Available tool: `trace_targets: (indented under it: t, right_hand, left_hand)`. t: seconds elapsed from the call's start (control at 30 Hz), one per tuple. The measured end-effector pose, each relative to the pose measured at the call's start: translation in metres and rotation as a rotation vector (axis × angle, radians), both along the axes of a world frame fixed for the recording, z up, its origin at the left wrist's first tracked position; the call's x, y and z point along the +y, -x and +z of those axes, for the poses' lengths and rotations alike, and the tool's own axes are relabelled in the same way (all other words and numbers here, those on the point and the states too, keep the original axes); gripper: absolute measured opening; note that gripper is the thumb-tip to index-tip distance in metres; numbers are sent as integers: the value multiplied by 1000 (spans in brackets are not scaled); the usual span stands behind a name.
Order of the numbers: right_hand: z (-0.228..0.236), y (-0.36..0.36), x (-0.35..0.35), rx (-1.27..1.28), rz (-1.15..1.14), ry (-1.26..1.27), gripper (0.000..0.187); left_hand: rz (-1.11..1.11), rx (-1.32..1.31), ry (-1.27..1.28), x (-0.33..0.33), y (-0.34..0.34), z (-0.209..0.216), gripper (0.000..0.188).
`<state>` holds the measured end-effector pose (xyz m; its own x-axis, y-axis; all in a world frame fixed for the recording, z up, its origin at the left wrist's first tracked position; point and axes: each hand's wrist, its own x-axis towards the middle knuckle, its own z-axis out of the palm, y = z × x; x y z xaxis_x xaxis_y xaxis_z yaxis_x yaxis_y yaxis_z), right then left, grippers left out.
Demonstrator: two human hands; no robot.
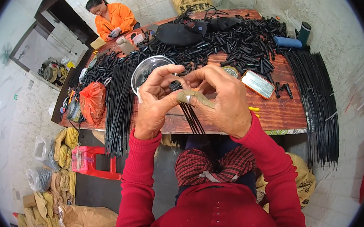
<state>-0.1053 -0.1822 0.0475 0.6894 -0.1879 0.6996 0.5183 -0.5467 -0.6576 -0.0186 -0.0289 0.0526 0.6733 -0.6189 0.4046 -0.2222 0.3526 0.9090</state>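
Both my hands are raised in front of me over the table's near edge. Between my left hand (150, 104) and my right hand (224, 100) is a bundle of thin black rods (193, 121), which slants down toward my lap. A small dark round part (175, 85) shows at its top, between my fingers. My left fingers curl round that end, and my right thumb and fingers pinch close beside it. A greenish-beige wrap with a white patch covers my right thumb (196, 99). The fingers partly hide the bundle's upper end.
A steel bowl (138, 75) stands behind my left hand. Black cylindrical parts (240, 43) lie heaped across the table (284, 111). Long black rods (119, 108) overhang its front edge, more (317, 103) at right. Beyond sits a co-worker in orange (117, 19). A red stool (93, 161) stands below.
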Motion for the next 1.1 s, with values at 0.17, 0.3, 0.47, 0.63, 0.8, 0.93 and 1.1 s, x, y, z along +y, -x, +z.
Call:
trace_targets:
  t: [0.17,0.3,0.47,0.63,0.8,0.93,1.1]
  right_hand:
    - [-2,8,1,75,-8,-65,22]
    - [-12,0,-16,351,376,-610,20]
    - [-17,14,-33,382,376,-601,26]
    - [-137,19,-96,527,-251,234,26]
    - [-204,30,-98,373,-372,584,34]
    - [-200,35,-99,419,-350,594,30]
    - [-200,38,-109,288,-329,675,30]
  left_hand:
    - [46,-14,-71,1,5,3,43]
    - [24,-26,-81,-10,0,-4,41]
    - [16,-13,-49,5,-14,-11,36]
    - [-159,163,125,-1,-13,-29,48]
    - [-265,272,205,0,-12,-39,48]
    - [-260,340,260,3,-15,-42,39]
    - [-282,340,356,7,-15,-46,35]
